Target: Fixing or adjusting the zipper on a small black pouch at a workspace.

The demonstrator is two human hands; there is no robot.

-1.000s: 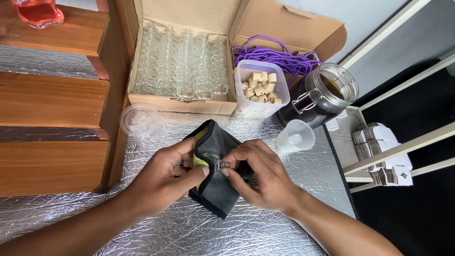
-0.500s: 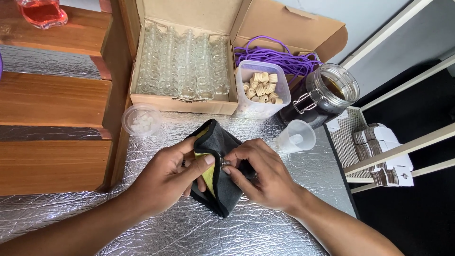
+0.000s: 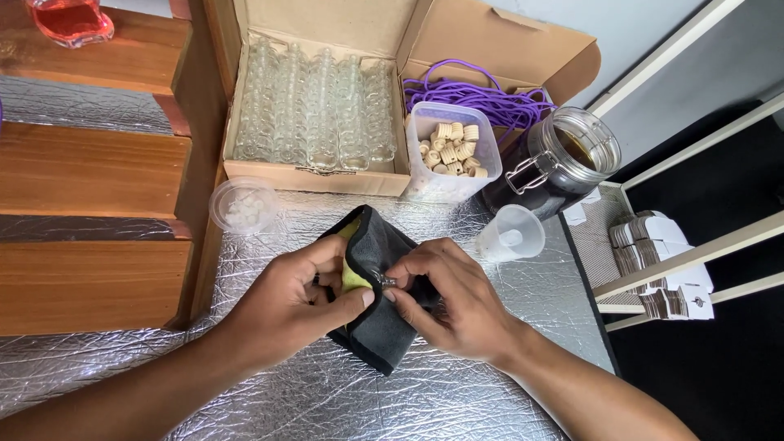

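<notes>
My left hand [image 3: 290, 306] and my right hand [image 3: 445, 306] both pinch a folded dark grey cloth [image 3: 384, 327] with a yellow-green inner side. It rests on the silver foil surface [image 3: 302, 392]. A small shiny clear object [image 3: 387, 282] sits between my fingertips at the cloth's fold; most of it is hidden by my fingers. Both thumbs press toward it.
An open cardboard box [image 3: 318, 175] of several small glass bottles stands behind. Beside it are a clear tub of corks [image 3: 452, 151], purple cord [image 3: 490, 98], a clip-top glass jar [image 3: 563, 163], a plastic funnel [image 3: 510, 233] and a round lid [image 3: 243, 204]. Wooden steps [image 3: 90, 163] rise on the left.
The cloth has folded tighter around the small object and my fingertips have closed in on it. My hands stayed in the same place.
</notes>
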